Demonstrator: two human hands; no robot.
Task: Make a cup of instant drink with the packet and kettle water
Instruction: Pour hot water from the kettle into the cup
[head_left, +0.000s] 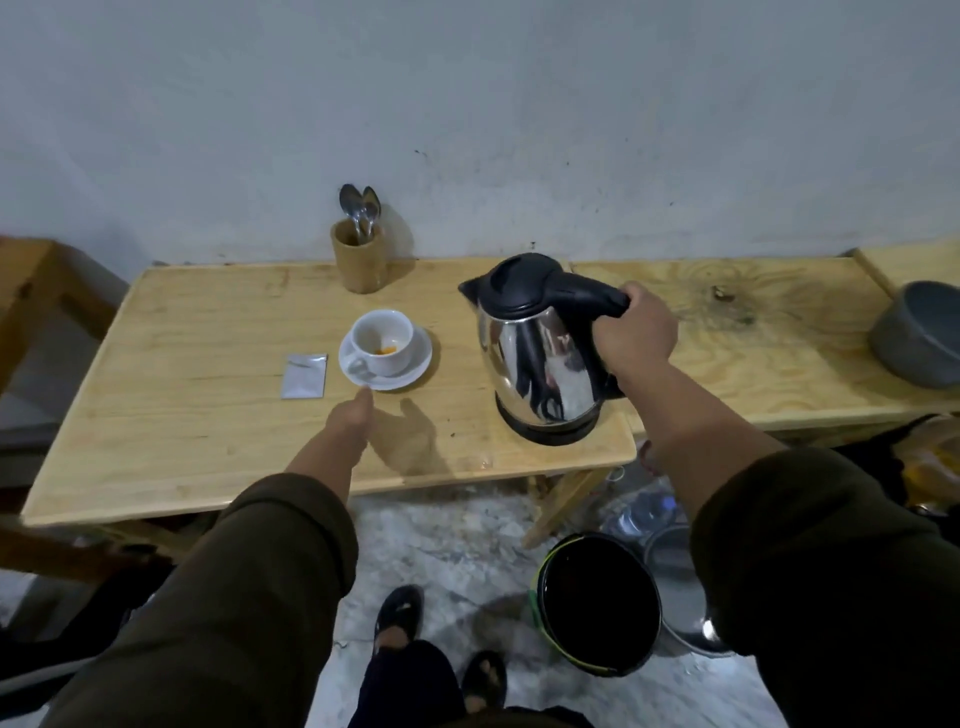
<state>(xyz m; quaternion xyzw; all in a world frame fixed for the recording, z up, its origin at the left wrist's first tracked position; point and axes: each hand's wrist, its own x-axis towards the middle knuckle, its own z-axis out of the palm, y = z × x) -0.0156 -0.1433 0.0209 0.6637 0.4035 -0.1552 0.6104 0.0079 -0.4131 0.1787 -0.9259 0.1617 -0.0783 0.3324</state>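
Observation:
A white cup (383, 340) stands on a white saucer (415, 371) on the wooden table (208, 415); orange powder lies in the cup's bottom. A silver packet (304, 375) lies flat just left of the saucer. A steel kettle (540, 358) with a black lid and handle stands on its base at the table's right end, spout pointing left. My right hand (636, 327) is wrapped around the kettle's handle. My left hand (349, 423) hovers over the table just in front of the saucer, fingers hidden from view, holding nothing that I can see.
A wooden holder with spoons (359, 254) stands at the back against the wall. A grey bowl (922, 335) sits on a second table to the right. On the floor below are a black bucket (600, 605) and metal pots (680, 587).

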